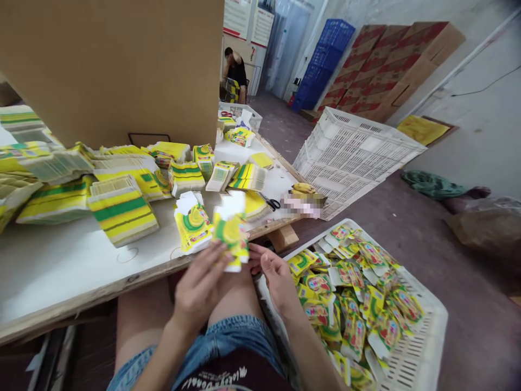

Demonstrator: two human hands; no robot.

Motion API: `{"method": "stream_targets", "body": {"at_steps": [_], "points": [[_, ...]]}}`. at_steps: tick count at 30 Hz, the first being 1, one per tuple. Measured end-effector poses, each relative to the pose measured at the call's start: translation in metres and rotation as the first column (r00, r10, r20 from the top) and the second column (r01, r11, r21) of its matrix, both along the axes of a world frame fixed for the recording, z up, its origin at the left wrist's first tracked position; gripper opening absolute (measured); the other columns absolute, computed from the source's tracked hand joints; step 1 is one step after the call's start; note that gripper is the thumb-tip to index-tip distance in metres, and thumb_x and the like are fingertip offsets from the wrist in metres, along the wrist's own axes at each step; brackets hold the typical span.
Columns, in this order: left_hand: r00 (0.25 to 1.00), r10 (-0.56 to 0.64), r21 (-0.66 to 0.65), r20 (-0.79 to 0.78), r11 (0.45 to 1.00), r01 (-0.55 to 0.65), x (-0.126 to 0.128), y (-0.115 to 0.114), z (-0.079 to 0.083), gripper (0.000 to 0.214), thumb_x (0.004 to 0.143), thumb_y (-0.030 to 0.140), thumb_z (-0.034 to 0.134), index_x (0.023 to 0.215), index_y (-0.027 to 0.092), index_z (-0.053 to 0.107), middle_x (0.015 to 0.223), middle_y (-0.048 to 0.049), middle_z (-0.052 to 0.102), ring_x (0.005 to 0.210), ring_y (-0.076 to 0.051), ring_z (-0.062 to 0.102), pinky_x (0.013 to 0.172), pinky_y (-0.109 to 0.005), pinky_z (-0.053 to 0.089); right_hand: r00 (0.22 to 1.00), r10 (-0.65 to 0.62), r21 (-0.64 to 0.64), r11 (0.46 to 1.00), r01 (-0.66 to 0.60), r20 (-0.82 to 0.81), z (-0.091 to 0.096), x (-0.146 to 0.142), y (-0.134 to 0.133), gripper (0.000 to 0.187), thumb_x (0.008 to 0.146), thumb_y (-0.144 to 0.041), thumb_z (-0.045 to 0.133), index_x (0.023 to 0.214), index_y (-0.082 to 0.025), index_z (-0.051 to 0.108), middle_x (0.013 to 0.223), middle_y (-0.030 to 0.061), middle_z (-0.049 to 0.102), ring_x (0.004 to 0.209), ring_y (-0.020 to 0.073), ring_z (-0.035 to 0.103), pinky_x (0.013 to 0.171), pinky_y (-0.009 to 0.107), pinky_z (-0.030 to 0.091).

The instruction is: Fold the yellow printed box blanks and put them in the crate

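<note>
Both my hands hold a small yellow-and-green printed carton (230, 232) over my lap at the table's front edge. My left hand (200, 287) has its fingers wrapped against the carton's lower left side. My right hand (273, 274) pinches it from the lower right. A short stack of the same flat cartons (192, 224) lies on the white table (61, 260) just left of the one I hold. A white plastic crate (419, 358) at my right knee holds several folded cartons (354, 304).
Stacks of flat yellow-green cartons (122, 209) cover the table's left and middle, with scissors (272, 203) near its right edge. A large cardboard sheet (114, 65) stands behind. An empty white crate (350, 157) leans on the floor. Another person (235, 73) sits far back.
</note>
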State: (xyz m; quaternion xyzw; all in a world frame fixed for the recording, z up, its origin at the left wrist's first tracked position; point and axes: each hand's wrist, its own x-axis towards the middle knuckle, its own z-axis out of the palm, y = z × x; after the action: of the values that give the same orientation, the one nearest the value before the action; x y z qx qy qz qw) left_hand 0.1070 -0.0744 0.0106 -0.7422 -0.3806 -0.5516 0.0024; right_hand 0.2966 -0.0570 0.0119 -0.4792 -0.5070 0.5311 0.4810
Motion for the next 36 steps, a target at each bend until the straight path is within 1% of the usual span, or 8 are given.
{"method": "stream_targets", "body": {"at_steps": [4, 7, 11, 14, 21, 26, 30, 36], "points": [[0.940, -0.324, -0.193, 0.103, 0.921, 0.338, 0.025, -0.012, -0.007, 0.049, 0.087, -0.001, 0.052, 0.130, 0.019, 0.060, 0.137, -0.0124, 0.060, 0.139, -0.026, 0.043, 0.113, -0.042, 0.040, 0.970, -0.124, -0.059, 0.992, 0.114, -0.209, 0.003, -0.005, 0.002, 0.025, 0.080, -0.039, 0.073, 0.096, -0.020, 0.068, 0.091, 0.0047, 0.076, 0.082, 0.0191, 0.069, 0.078, 0.031, 0.053], [0.813, -0.150, -0.398, 0.563, 0.813, 0.426, 0.031, -0.014, -0.009, 0.047, 0.090, 0.015, 0.057, 0.136, 0.024, 0.054, 0.149, -0.0110, 0.047, 0.142, -0.029, 0.038, 0.117, -0.046, 0.033, 0.962, -0.148, -0.113, 0.986, 0.125, -0.229, -0.002, -0.004, -0.005, 0.032, 0.077, -0.037, 0.077, 0.100, -0.021, 0.064, 0.080, 0.0018, 0.075, 0.074, 0.0183, 0.069, 0.071, 0.030, 0.053], [0.400, 0.070, -0.382, 0.914, 0.481, 0.789, 0.032, -0.009, -0.010, 0.053, 0.085, 0.042, 0.066, 0.134, 0.021, 0.057, 0.136, -0.0138, 0.061, 0.127, -0.033, 0.055, 0.104, -0.044, 0.047, 0.956, -0.106, -0.189, 0.981, 0.054, -0.275, -0.010, -0.012, -0.017, 0.032, 0.073, -0.038, 0.080, 0.093, -0.020, 0.062, 0.075, 0.0018, 0.075, 0.069, 0.0182, 0.069, 0.071, 0.032, 0.053], [0.227, 0.090, -0.244, 0.970, 0.307, 0.920, 0.031, -0.007, -0.012, 0.059, 0.077, 0.050, 0.072, 0.126, 0.018, 0.064, 0.124, -0.0156, 0.068, 0.115, -0.033, 0.063, 0.097, -0.042, 0.051, 0.957, -0.081, -0.217, 0.976, 0.019, -0.280, -0.010, -0.017, -0.021, 0.031, 0.072, -0.038, 0.081, 0.091, -0.019, 0.066, 0.081, 0.0039, 0.075, 0.075, 0.0189, 0.069, 0.078, 0.034, 0.052], [0.246, 0.191, -0.302, 0.950, 0.377, 0.875, 0.036, -0.006, -0.023, 0.040, 0.077, 0.037, 0.076, 0.110, 0.017, 0.069, 0.101, -0.0096, 0.076, 0.093, -0.024, 0.071, 0.082, -0.034, 0.056, 0.994, -0.007, -0.155, 0.988, -0.010, -0.107, -0.009, -0.013, -0.024, 0.028, 0.073, -0.038, 0.079, 0.088, -0.017, 0.069, 0.080, 0.0029, 0.071, 0.074, 0.0173, 0.063, 0.072, 0.030, 0.049], [0.458, 0.226, -0.509, 0.860, 0.456, 0.730, 0.041, -0.005, -0.025, 0.042, 0.080, 0.042, 0.071, 0.110, 0.015, 0.061, 0.101, -0.0106, 0.074, 0.092, -0.025, 0.070, 0.078, -0.033, 0.056, 0.994, -0.104, -0.082, 0.991, 0.107, 0.036, -0.017, -0.018, -0.028, 0.025, 0.083, -0.040, 0.069, 0.075, -0.018, 0.060, 0.069, 0.0004, 0.064, 0.066, 0.0153, 0.058, 0.063, 0.027, 0.048], [0.608, 0.152, -0.583, 0.779, 0.534, 0.613, 0.040, -0.007, -0.019, 0.054, 0.085, 0.032, 0.066, 0.131, 0.022, 0.039, 0.112, -0.0102, 0.070, 0.100, -0.023, 0.068, 0.083, -0.034, 0.054, 0.985, -0.146, 0.035, 0.989, 0.144, 0.091, -0.014, -0.011, -0.025, 0.027, 0.082, -0.033, 0.071, 0.103, -0.020, 0.060, 0.089, 0.0038, 0.067, 0.073, 0.0161, 0.061, 0.067, 0.027, 0.051], [0.556, 0.000, -0.510, 0.831, 0.396, 0.763, 0.033, -0.008, -0.012, 0.056, 0.087, 0.028, 0.064, 0.136, 0.023, 0.038, 0.108, -0.0097, 0.070, 0.099, -0.023, 0.067, 0.085, -0.033, 0.052, 0.995, 0.094, 0.045, 0.994, -0.095, 0.016, 0.001, 0.012, -0.020, 0.050, 0.087, -0.031, 0.066, 0.132, -0.027, 0.046, 0.102, 0.0046, 0.066, 0.087, 0.0184, 0.063, 0.080, 0.031, 0.051]]}}
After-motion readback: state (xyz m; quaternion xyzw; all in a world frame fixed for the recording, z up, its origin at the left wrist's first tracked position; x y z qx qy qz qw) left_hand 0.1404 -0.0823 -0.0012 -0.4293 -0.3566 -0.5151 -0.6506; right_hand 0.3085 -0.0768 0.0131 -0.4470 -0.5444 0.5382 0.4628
